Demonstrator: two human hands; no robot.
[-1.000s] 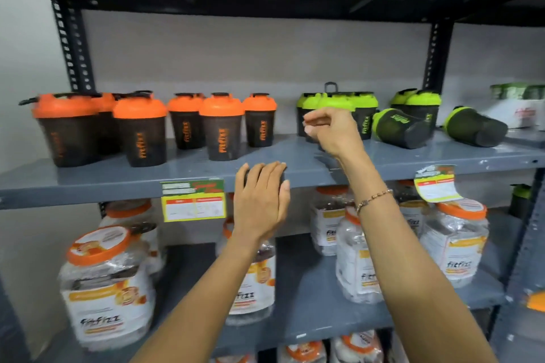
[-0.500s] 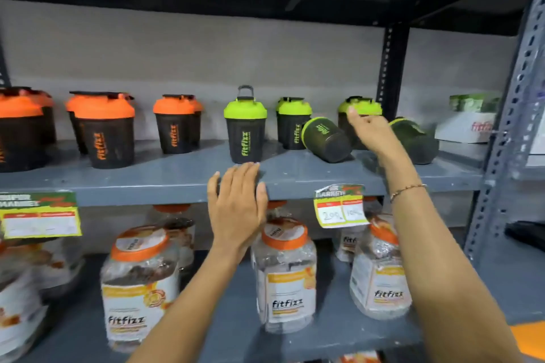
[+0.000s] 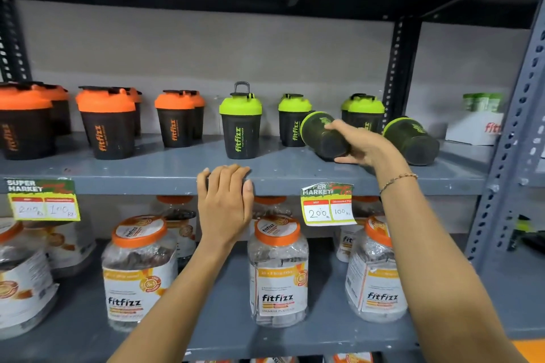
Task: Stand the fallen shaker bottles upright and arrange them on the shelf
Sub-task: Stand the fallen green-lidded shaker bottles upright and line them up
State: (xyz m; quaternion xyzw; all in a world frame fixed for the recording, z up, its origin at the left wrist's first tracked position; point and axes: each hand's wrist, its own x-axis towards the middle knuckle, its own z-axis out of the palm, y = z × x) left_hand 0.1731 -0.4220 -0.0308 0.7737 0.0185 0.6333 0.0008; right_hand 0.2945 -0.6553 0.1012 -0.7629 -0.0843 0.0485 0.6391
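Observation:
Two green-lidded black shaker bottles lie on their sides on the grey shelf (image 3: pixel 147 169). My right hand (image 3: pixel 364 146) is closed around the base of the nearer fallen bottle (image 3: pixel 320 132), its lid pointing back-left. The second fallen bottle (image 3: pixel 411 140) lies just to the right, untouched. Upright green-lidded shakers stand behind and to the left: one with a raised handle (image 3: pixel 240 124), another (image 3: pixel 293 119) and a pair (image 3: pixel 364 110). My left hand (image 3: pixel 225 200) rests flat with fingers together on the shelf's front edge, holding nothing.
Orange-lidded shakers (image 3: pixel 107 122) stand upright along the left of the shelf. Price tags (image 3: pixel 328 205) hang from the shelf edge. Plastic jars with orange lids (image 3: pixel 278 271) fill the lower shelf. A white box (image 3: pixel 474 127) and a grey upright post (image 3: pixel 507 138) bound the right side.
The view has shifted right along the shelf. My right hand has moved from the standing green shakers to the nearer fallen bottle and closed on it. My left hand stays on the shelf edge.

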